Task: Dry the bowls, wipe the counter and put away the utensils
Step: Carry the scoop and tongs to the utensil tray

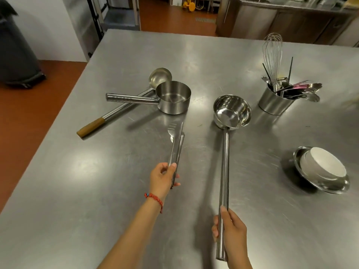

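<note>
My left hand (pixel 163 176) grips closed steel tongs (pixel 176 144) and my right hand (pixel 232 232) holds a long-handled, shiny, deep-bowled ladle (pixel 231 113), both seemingly just above the steel counter (pixel 77 181).

Utensil holder (pixel 272 102) contents tangled, blurred (spoons?); trash bin (pixel 15 55) cut by left edge.
</note>
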